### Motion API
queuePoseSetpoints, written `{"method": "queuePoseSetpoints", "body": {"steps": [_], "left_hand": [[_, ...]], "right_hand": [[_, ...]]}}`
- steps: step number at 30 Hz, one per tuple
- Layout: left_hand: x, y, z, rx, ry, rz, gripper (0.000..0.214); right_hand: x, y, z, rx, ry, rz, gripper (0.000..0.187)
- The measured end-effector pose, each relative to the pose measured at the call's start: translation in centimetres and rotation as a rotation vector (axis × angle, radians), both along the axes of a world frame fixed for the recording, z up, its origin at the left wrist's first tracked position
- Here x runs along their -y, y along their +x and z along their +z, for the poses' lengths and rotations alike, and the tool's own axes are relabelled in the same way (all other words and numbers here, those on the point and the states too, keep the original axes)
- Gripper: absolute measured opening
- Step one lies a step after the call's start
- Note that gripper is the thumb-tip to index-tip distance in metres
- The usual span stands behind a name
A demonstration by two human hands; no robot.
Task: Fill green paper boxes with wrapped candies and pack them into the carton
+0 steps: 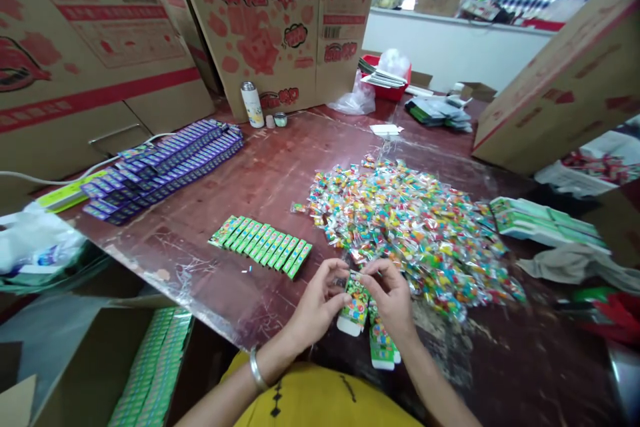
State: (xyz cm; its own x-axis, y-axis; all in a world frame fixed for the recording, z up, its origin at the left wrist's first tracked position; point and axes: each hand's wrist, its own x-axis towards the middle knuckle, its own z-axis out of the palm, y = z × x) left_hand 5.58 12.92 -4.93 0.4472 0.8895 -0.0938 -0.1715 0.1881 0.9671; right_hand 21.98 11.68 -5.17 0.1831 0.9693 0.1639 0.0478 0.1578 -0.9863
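Note:
My left hand (320, 303) has its thumb and fingers closed on the side of a small green candy box (355, 307) printed with coloured dots. The white flap of that box hangs toward me. My right hand (393, 297) pinches at the upper edge of the same box, its fingertips partly hidden. A second green carton (383, 347) shows below my right palm; whether the hand grips it cannot be made out. Just beyond my hands spreads a heap of clear candy packets (400, 220). To the left, several green boxes (263, 245) stand in a leaning row.
Stacked purple boxes (165, 167) lie at the left. Flat green cartons (547, 220) and a grey cloth (580, 263) are on the right. Large cardboard boxes (280, 27) enclose the back, near a thermos (253, 105). An open carton (85, 373) of green boxes sits below the table edge.

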Motion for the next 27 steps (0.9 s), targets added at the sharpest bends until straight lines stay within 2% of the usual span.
{"method": "queuePoseSetpoints", "body": {"steps": [3, 7, 11, 15, 17, 19, 20, 21, 23, 24, 27], "left_hand": [[-0.1, -0.2, 0.2, -0.022, 0.012, -0.013, 0.041], [-0.1, -0.5, 0.9, -0.055, 0.07, -0.026, 0.039], [-0.1, -0.6, 1.4, -0.092, 0.106, -0.068, 0.047], [-0.2, -0.8, 1.6, -0.123, 0.104, -0.092, 0.055], [-0.3, -0.8, 1.4, -0.102, 0.108, -0.086, 0.053], [-0.4, -0.8, 1.1, -0.063, 0.098, -0.058, 0.048], [-0.5, -0.8, 0.9, -0.042, 0.085, -0.039, 0.045], [-0.6, -0.7, 0.7, -0.023, 0.068, -0.02, 0.043], [-0.7, -0.5, 0.5, 0.004, 0.04, 0.005, 0.04], [-0.8, -0.4, 0.4, 0.005, 0.035, 0.015, 0.039], [-1.0, -0.6, 0.3, -0.084, 0.068, 0.037, 0.032]], "right_hand": [[-0.5, 0.3, 1.0, 0.011, -0.066, 0.122, 0.02], [-1.2, 1.1, 2.0, 0.043, -0.253, 0.169, 0.021], [-1.9, 1.9, 2.0, 0.036, -0.32, 0.199, 0.03], [-1.7, 1.9, 2.4, 0.182, -0.245, 0.182, 0.031], [-1.1, 1.7, 3.0, 0.305, -0.164, 0.192, 0.026], [-0.3, 1.5, 3.6, 0.438, -0.114, 0.265, 0.016], [0.0, 1.5, 3.8, 0.518, -0.1, 0.311, 0.028], [0.3, 1.4, 3.9, 0.605, -0.089, 0.347, 0.049], [0.8, 1.2, 3.8, 0.777, -0.068, 0.365, 0.081], [0.9, 1.1, 3.7, 0.845, -0.058, 0.358, 0.085], [1.3, 0.6, 3.2, 0.937, -0.032, 0.369, 0.08]]}}
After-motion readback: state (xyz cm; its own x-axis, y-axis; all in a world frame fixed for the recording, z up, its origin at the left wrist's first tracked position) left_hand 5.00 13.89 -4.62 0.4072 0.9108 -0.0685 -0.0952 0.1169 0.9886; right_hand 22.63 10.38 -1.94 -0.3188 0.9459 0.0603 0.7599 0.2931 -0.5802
